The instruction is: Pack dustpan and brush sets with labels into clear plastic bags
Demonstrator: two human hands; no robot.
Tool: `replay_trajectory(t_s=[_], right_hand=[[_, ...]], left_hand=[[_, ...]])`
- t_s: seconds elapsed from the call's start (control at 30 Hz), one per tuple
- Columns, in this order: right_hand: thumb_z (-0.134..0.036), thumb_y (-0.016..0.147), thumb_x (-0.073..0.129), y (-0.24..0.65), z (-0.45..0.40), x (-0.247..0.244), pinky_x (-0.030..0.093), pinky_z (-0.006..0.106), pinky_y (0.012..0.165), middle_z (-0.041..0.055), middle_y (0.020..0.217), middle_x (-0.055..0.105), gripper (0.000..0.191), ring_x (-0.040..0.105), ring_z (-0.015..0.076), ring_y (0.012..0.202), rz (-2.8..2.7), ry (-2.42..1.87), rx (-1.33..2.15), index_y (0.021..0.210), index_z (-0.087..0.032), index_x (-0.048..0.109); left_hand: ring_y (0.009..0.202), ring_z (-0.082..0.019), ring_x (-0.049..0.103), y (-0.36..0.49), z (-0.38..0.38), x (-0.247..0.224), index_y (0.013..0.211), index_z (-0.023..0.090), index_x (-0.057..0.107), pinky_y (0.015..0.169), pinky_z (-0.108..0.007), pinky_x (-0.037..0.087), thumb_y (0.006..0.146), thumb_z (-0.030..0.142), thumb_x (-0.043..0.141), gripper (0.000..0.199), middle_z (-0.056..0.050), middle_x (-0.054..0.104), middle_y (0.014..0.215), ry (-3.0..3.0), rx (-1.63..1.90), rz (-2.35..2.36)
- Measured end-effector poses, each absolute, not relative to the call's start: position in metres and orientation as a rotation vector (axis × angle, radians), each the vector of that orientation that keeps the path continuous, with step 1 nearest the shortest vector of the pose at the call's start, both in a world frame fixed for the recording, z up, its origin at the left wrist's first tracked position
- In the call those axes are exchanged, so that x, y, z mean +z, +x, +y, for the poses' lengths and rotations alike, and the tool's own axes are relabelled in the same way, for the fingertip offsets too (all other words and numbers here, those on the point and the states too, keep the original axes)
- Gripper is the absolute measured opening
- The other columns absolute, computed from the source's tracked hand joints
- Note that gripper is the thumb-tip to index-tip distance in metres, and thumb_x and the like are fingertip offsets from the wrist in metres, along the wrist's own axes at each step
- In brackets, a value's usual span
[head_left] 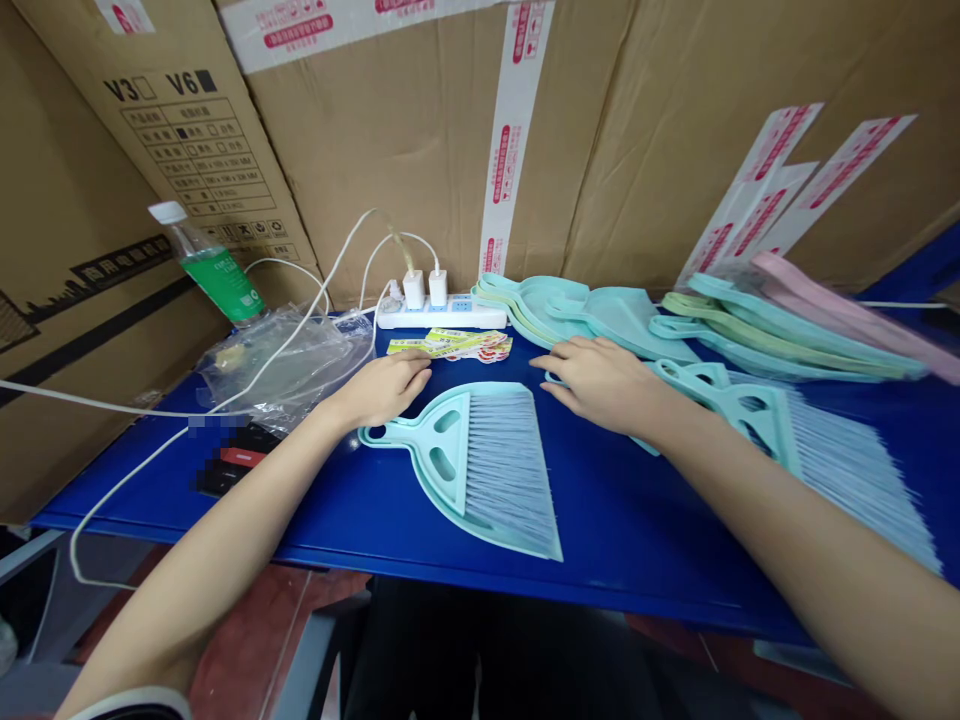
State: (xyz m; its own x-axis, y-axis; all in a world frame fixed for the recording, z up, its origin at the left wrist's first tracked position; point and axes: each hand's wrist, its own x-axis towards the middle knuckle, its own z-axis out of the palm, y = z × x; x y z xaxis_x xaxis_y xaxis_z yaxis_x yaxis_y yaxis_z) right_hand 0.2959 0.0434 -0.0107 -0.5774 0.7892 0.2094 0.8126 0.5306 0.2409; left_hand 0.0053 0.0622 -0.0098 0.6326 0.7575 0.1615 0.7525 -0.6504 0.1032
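A light-blue hand brush with pale bristles point(506, 460) lies nested in a light-blue dustpan point(442, 470) in front of me, handle towards the left. My left hand point(386, 388) is just beyond that handle, thumb and fingers apart, its fingertips at the edge of a small pile of yellow, white and red labels point(469, 345). With fingers spread, my right hand point(600, 380) rests over a light-blue handle point(555, 379), mostly hidden beneath it. Under my right forearm lies another light-blue brush point(862, 470), bristles to the right.
Light-blue and green dustpans point(607, 310) lie behind my right hand; a stack with a pink one point(825, 310) is farther right. A power strip point(442, 315) with chargers, loose white cables, clear plastic bags point(285, 355) and a green-labelled bottle point(217, 275) stand before cardboard boxes point(420, 140).
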Motion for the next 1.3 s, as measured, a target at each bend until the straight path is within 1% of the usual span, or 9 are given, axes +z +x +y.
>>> replay_trajectory(t_s=[0.23,0.33,0.4,0.5,0.63,0.97,1.07,1.2,1.3], right_hand=[[-0.019,0.093,0.046,0.292,0.044,-0.007,0.049,0.042,0.083,0.0186,0.115,0.072,0.048,0.065,0.0315,0.107,-2.546,-1.466,-0.481,0.138,-0.007,0.056],[-0.020,0.093,0.050,0.291,0.043,-0.004,0.049,0.041,0.082,0.0145,0.117,0.073,0.039,0.065,0.0298,0.106,-2.579,-1.353,-0.439,0.128,-0.015,0.066],[-0.020,0.094,0.050,0.290,0.041,0.000,0.048,0.039,0.080,0.0101,0.107,0.077,0.028,0.067,0.0274,0.099,-2.610,-1.232,-0.404,0.108,-0.020,0.074],[-0.017,0.095,0.047,0.289,0.036,0.005,0.045,0.036,0.076,0.0065,0.086,0.078,0.030,0.069,0.0232,0.082,-2.634,-1.137,-0.359,0.087,-0.021,0.076],[-0.010,0.089,0.046,0.282,0.023,0.011,0.044,0.034,0.075,0.0047,0.082,0.078,0.032,0.068,0.0202,0.074,-2.656,-1.094,-0.367,0.088,-0.021,0.077],[-0.010,0.082,0.054,0.250,-0.018,0.020,0.043,0.035,0.071,0.0108,0.076,0.076,0.024,0.069,0.0252,0.074,-2.880,-1.259,-0.397,0.087,-0.015,0.077],[-0.020,0.091,0.056,0.246,-0.025,0.021,0.043,0.035,0.071,0.0099,0.074,0.075,0.023,0.069,0.0246,0.072,-2.893,-1.252,-0.286,0.080,-0.015,0.076],[-0.048,0.098,0.053,0.249,-0.026,0.023,0.045,0.036,0.072,0.0068,0.072,0.072,0.044,0.065,0.0218,0.068,-2.890,-1.104,0.030,0.072,-0.018,0.073],[-0.045,0.101,0.046,0.255,-0.020,0.018,0.048,0.039,0.078,0.0109,0.089,0.074,0.042,0.067,0.0259,0.084,-2.793,-1.020,-0.029,0.091,-0.016,0.075]], left_hand=[[0.112,-0.022,0.066,0.008,0.056,0.004,0.109,0.013,0.069,0.101,-0.040,0.052,0.100,0.028,0.033,0.041,-0.013,0.070,0.120,2.785,0.560,1.092],[0.105,-0.021,0.068,0.009,0.055,0.006,0.102,0.015,0.070,0.097,-0.040,0.054,0.100,0.028,0.036,0.037,-0.011,0.071,0.114,2.712,0.719,0.982],[0.101,-0.020,0.068,0.009,0.054,0.006,0.097,0.016,0.070,0.095,-0.039,0.054,0.099,0.028,0.037,0.035,-0.010,0.072,0.110,2.681,0.761,0.965],[0.095,-0.020,0.067,0.010,0.053,0.007,0.089,0.017,0.066,0.091,-0.038,0.054,0.098,0.024,0.035,0.033,-0.008,0.071,0.100,2.694,0.760,0.969],[0.090,-0.020,0.064,0.012,0.050,0.005,0.087,0.017,0.061,0.085,-0.037,0.052,0.096,0.022,0.035,0.028,-0.007,0.066,0.093,2.766,0.707,1.033],[0.065,-0.014,0.057,0.021,0.039,0.000,0.100,0.019,0.059,0.063,-0.027,0.046,0.092,0.020,0.048,0.014,0.000,0.062,0.080,2.664,0.433,1.014],[0.065,-0.013,0.056,0.022,0.039,-0.001,0.100,0.018,0.059,0.063,-0.026,0.046,0.091,0.017,0.047,0.015,0.000,0.061,0.080,2.662,0.447,1.003],[0.065,-0.013,0.056,0.022,0.039,-0.002,0.099,0.018,0.058,0.064,-0.027,0.046,0.092,0.017,0.046,0.014,-0.001,0.061,0.081,2.681,0.444,1.008],[0.068,-0.014,0.057,0.022,0.039,-0.002,0.099,0.017,0.058,0.065,-0.027,0.045,0.093,0.018,0.044,0.015,-0.001,0.060,0.082,2.697,0.446,0.990]])
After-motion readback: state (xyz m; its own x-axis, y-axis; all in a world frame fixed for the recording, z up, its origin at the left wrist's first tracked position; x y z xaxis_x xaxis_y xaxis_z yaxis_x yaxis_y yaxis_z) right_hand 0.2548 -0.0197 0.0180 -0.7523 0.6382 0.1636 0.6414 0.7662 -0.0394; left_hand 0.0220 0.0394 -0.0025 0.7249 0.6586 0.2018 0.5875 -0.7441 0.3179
